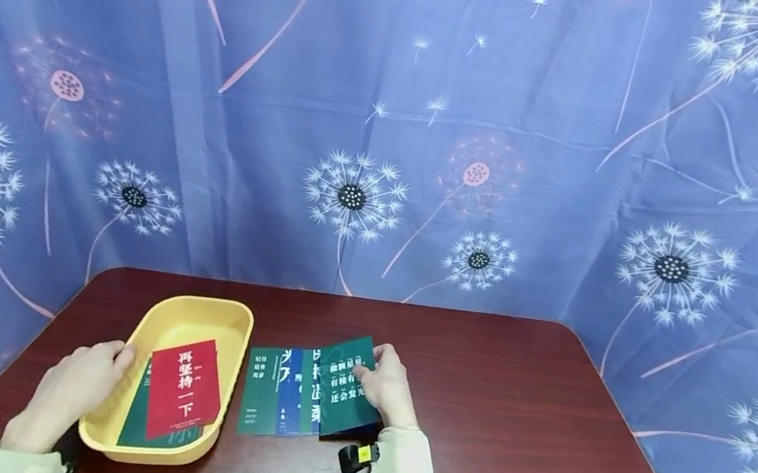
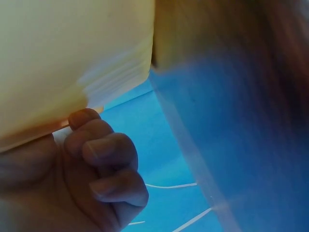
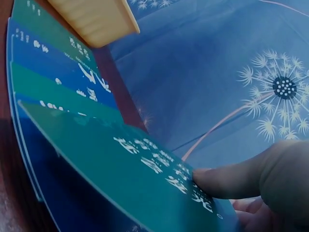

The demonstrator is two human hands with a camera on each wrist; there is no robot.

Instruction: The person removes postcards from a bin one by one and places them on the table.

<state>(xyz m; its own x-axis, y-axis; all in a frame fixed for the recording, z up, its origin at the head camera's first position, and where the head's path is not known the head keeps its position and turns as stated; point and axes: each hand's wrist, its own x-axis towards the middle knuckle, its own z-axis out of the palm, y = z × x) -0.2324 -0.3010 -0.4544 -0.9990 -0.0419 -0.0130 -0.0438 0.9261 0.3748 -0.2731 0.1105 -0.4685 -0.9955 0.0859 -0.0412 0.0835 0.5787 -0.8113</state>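
Observation:
My right hand pinches a dark green card with white writing, its thumb on top near the right edge. In the right wrist view this card tilts up off the cards beneath. A fanned row of green and blue cards lies to its left, overlapping. At the left stands a yellow plastic basin; inside, a red card rests over green cards. My left hand grips the basin's left rim, and the left wrist view shows curled fingers against its wall.
A dark red-brown wooden table carries everything, with rounded far corners. Behind and at both sides hangs a blue curtain printed with dandelions. A black wrist device with a yellow label sits at my right sleeve.

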